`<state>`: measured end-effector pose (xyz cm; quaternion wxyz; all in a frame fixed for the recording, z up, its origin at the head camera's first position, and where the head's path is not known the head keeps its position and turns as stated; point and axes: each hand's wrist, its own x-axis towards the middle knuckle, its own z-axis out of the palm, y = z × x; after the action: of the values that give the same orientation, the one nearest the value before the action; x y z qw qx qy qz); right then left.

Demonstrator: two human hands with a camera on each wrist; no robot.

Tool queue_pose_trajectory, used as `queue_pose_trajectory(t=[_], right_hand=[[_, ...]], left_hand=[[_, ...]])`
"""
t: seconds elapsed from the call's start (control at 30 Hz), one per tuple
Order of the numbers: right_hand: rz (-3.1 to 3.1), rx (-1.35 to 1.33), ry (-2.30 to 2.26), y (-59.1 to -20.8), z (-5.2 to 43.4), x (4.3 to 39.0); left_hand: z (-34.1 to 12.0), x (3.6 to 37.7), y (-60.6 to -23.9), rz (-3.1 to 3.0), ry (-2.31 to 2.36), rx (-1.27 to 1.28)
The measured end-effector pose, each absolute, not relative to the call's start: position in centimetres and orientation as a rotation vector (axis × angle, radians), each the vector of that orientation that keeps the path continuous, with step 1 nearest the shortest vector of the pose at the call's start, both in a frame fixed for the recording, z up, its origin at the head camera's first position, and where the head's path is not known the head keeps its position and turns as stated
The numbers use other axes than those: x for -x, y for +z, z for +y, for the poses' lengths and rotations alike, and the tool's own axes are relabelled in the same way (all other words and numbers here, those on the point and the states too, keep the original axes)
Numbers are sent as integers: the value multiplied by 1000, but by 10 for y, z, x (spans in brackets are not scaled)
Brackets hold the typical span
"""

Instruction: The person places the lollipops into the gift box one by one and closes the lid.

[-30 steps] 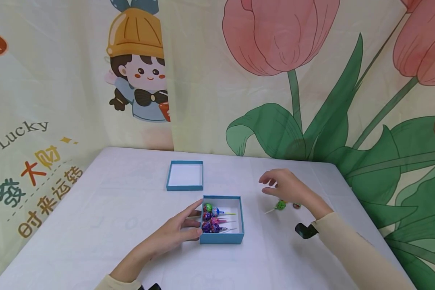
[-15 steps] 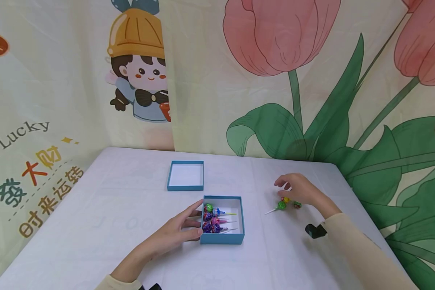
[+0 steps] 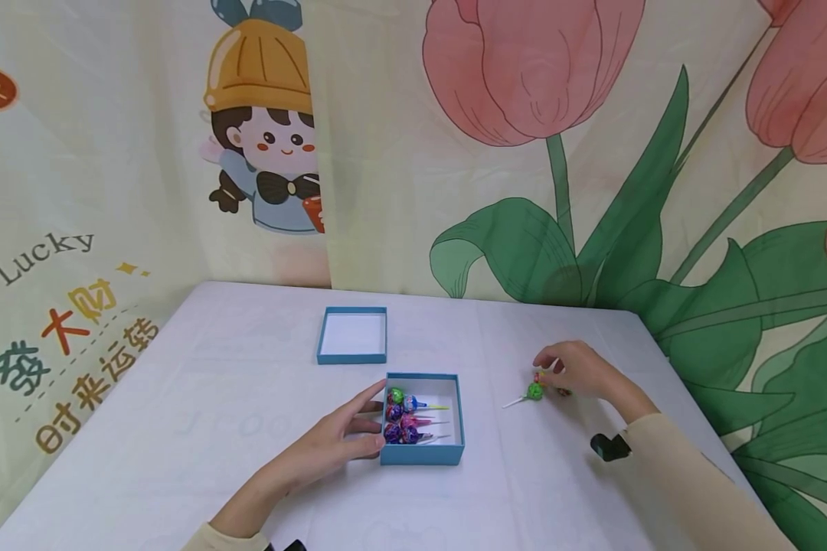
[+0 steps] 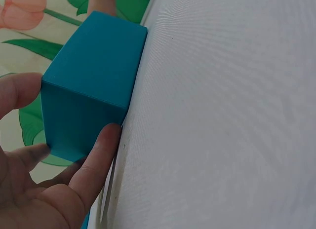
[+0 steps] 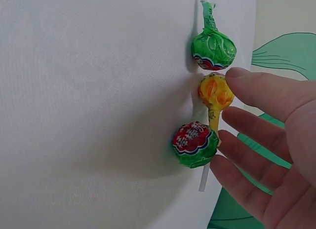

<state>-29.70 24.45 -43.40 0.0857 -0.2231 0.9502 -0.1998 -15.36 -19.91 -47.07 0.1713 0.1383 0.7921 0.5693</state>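
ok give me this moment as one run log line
left hand: steadies blue box of lollipops | right hand: fingers touching yellow lollipop | green lollipop beside it on table | lid behind box

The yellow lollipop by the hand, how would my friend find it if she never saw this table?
Start at the white table and find the right hand, out to the right of the blue box of lollipops. Three loose lollipops lie by its fingertips. The yellow lollipop is the middle one, touched by a fingertip, between two green-wrapped ones.

Right hand [image 3: 573, 370] has lowered onto the loose lollipops [image 5: 211, 98], seemingly touching.
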Motion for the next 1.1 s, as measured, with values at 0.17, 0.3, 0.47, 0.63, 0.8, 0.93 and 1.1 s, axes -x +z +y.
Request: queue_pose_trajectory(t=[0.17, 0.3, 0.47, 0.63, 0.8, 0.93, 1.1], right_hand=[[2819, 649, -590, -436, 245, 295], [2825, 672, -569, -437, 246, 294], [2820, 691, -559, -438, 247, 294], [2816, 678, -570, -441, 247, 294], [2824, 657, -571, -442, 246, 294], [2835, 652, -585, -438, 243, 293], [2859, 670, -592, -431, 236, 292]], left_hand=[[-198, 154, -470, 2248, 1615, -384], [-198, 154, -469, 2250, 1612, -379], [-197, 154, -468, 2252, 1608, -380], [-197, 154, -469, 2254, 1609, -387], [-197, 153, -470, 2248, 1613, -399], [-197, 153, -470, 2253, 1610, -396], [-197, 153, -469, 2250, 1618, -394]])
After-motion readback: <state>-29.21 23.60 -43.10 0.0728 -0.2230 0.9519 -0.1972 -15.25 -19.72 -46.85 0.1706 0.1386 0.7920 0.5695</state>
